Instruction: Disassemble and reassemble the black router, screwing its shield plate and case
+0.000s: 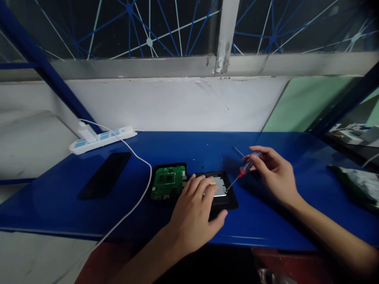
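Observation:
My left hand point(195, 211) lies flat with its fingers stretched over a black plastic casing point(232, 202). Part of a silver metal plate point(220, 187) set in that casing shows beyond the fingertips. Held in my closed right hand point(276, 173) is a screwdriver point(245, 169) with a clear, red-collared handle. It slants down to the left, its tip at the plate's right edge; any screw there is too small to make out. Left of the casing, a green circuit board point(168, 182) sits in a black shell, partly hidden by my left hand.
A thin metal shaft point(238, 151) lies behind my right hand. On the left are a dark flat slab point(105, 175) and a white power strip point(103, 140). A white cable point(139, 199) crosses the blue table point(183, 148). A plastic bag point(359, 185) lies at the right.

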Demonstrator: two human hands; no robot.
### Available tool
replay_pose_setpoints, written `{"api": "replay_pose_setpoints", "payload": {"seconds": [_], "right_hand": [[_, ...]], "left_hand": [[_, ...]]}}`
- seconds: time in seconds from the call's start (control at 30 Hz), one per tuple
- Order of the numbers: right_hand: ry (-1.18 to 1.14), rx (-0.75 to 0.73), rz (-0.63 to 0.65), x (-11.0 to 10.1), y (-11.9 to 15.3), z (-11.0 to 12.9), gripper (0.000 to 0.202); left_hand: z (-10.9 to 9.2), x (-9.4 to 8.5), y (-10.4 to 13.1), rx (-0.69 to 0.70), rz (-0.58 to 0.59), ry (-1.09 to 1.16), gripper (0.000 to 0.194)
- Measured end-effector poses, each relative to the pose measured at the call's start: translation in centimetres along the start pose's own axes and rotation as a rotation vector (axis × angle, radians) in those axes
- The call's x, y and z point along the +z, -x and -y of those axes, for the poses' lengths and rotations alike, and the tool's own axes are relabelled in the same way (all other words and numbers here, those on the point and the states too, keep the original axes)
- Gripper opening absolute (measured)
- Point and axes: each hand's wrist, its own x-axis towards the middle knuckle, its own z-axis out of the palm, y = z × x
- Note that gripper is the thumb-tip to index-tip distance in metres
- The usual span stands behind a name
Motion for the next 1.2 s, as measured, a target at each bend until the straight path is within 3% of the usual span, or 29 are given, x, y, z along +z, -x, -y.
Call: {"api": "replay_pose_setpoints", "payload": {"seconds": [0.57,1.2], "right_hand": [[0.023,0.002,0.045,0.19,-0.01,-0.3,0.027],[0.035,-0.004,0.017,0.1,-0.08,-0.34,0.028]], "left_hand": [[0.12,-0.01,0.35,0.025,0.019,-0.001,0.032],[-0.02,0.07,0.49,0.092,0.079,-0.103,0.042]]}}
